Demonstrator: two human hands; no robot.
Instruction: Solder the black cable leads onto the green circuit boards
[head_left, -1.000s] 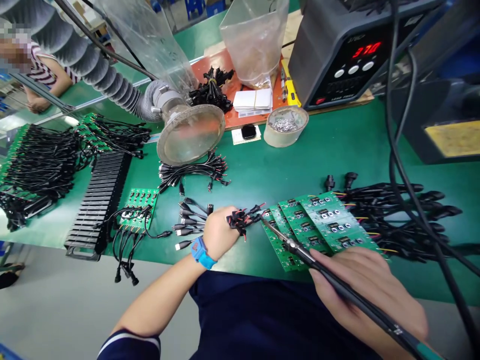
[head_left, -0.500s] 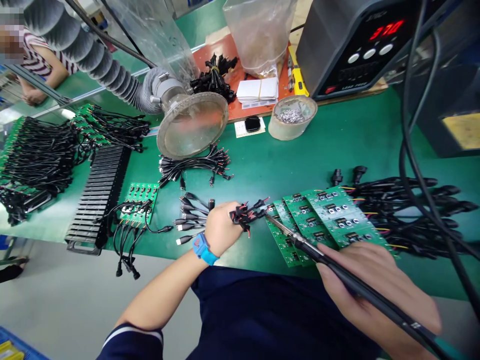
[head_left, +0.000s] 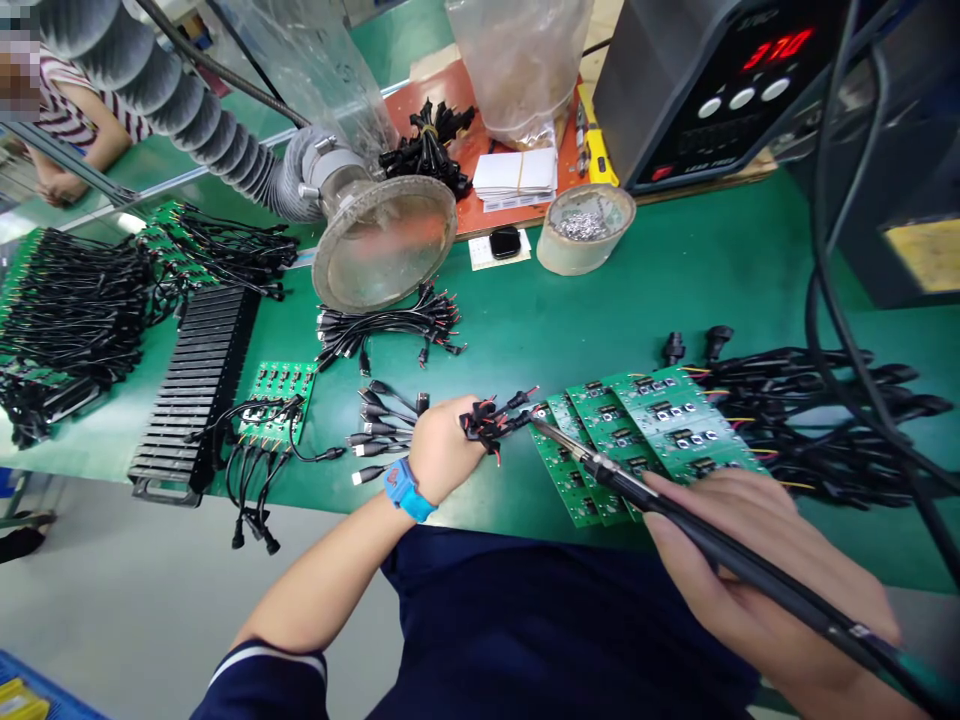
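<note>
Near edge of the bench (head_left: pixel 517 330): left hand (head_left: pixel 448 450) and right hand (head_left: pixel 757 570) both reach in from the near side, well apart, with a blue wristband (head_left: pixel 403 490) on the left wrist.
Left grip: fingers pressed together, pinching a small bunch of black connectors (head_left: pixel 487 422) with red wire ends, which juts out to the right of the hand.
Right grip: fingers closed around the handle of a soldering iron (head_left: pixel 720 550), held like a pen.
Iron tip (head_left: pixel 537 422): just beside the bunch's right end and at the corner of the boards; whether it touches either, I cannot tell.
Boards: overlapping green circuit boards (head_left: pixel 637 430) lie right of the bunch, partly under the iron's shaft.
Right of the boards: black cables (head_left: pixel 817 420) fan out, their coloured wires running to the boards.
Left of the left hand: loose plugs (head_left: pixel 379 432), a green board with leads (head_left: pixel 276 405) and a black comb rack (head_left: pixel 193 390).
Far side: a fume hood (head_left: pixel 382 245), a soldering station (head_left: pixel 720 100) reading 370 and a round tub of metal bits (head_left: pixel 585 228).
Far left: a co-worker's arm (head_left: pixel 82 150) beside a striped sleeve.
</note>
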